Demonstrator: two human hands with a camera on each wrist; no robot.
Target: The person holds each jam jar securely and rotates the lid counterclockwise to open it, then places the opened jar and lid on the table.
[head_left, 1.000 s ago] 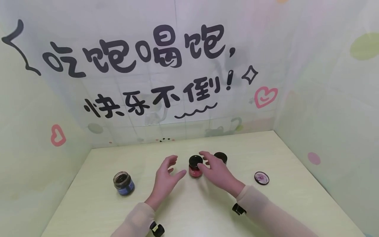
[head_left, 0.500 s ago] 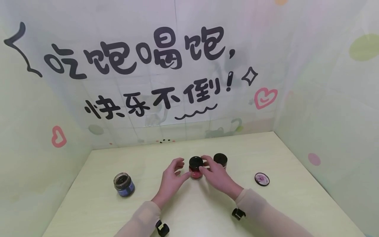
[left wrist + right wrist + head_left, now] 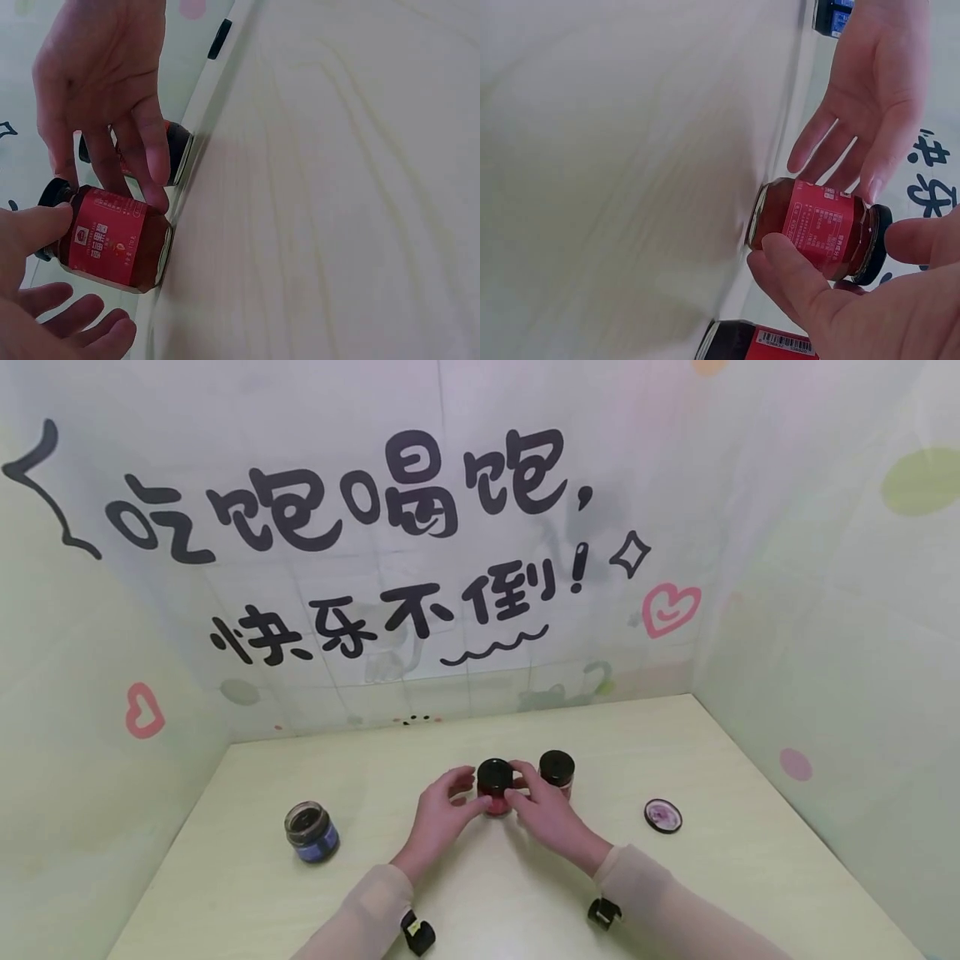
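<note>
A small glass jar (image 3: 496, 802) with a red label and black lid stands upright between the two hands. My right hand (image 3: 553, 816) holds it from the right, fingers round its side and thumb beside the lid. From the left, my left hand (image 3: 437, 817) reaches in with its thumb on the jar near the neck; the left wrist view shows its other fingers spread and apart from the glass. A second black-lidded jar (image 3: 557, 767), also red-labelled in the right wrist view, stands just behind the right hand, partly hidden by it.
An uncapped glass jar (image 3: 312, 835) with a blue label and dark contents stands at the left. A loose lid (image 3: 663, 816) lies at the right with its pale, purple-stained inside up. A printed curtain encloses the back and sides of the table (image 3: 225, 877).
My left hand has moved right and its thumb now meets the red-labelled jar. My right hand has closed in on the jar's right side. The other jars and the loose lid stay put.
</note>
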